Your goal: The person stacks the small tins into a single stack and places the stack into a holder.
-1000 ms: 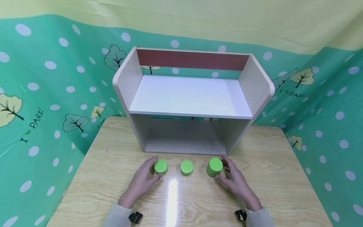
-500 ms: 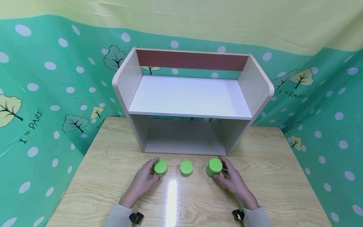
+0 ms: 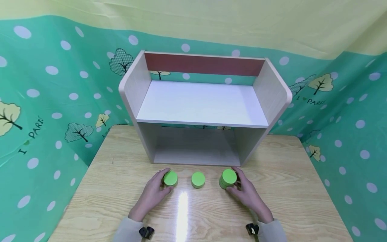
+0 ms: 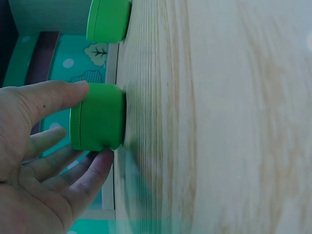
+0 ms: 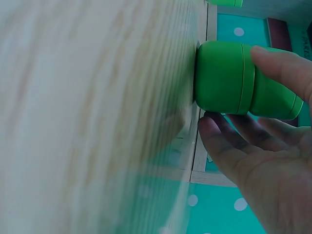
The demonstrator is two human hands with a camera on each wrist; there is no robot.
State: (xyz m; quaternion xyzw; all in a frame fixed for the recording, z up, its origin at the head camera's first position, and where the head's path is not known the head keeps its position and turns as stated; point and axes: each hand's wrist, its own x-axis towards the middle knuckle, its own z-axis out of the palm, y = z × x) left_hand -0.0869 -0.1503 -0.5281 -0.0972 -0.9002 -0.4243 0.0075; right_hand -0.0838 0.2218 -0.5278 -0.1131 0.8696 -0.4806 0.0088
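Three groups of small green round lidded containers stand on the table before the shelf. My left hand [image 3: 153, 191] is around the left container [image 3: 170, 178]; in the left wrist view, its thumb and a fingertip meet opposite sides of that container [image 4: 100, 117]. A single container [image 3: 198, 180] stands in the middle, apart from both hands. At the right, two containers are stacked. My right hand [image 3: 248, 193] curves round this stack; in the right wrist view its thumb lies near the seam between the upper container [image 5: 276, 92] and the lower container [image 5: 222, 78], fingers on the opposite side.
A two-tier white shelf [image 3: 199, 102] with a reddish back rail [image 3: 205, 64] stands just behind the containers. The wooden table [image 3: 99, 201] extends to both sides and the front. A green dotted curtain [image 3: 45, 84] hangs behind and beside it.
My right hand has moved slightly left, its thumb and fingers drawing in round the stack. My left fingers have come a little closer to the left container. The containers stay in place.
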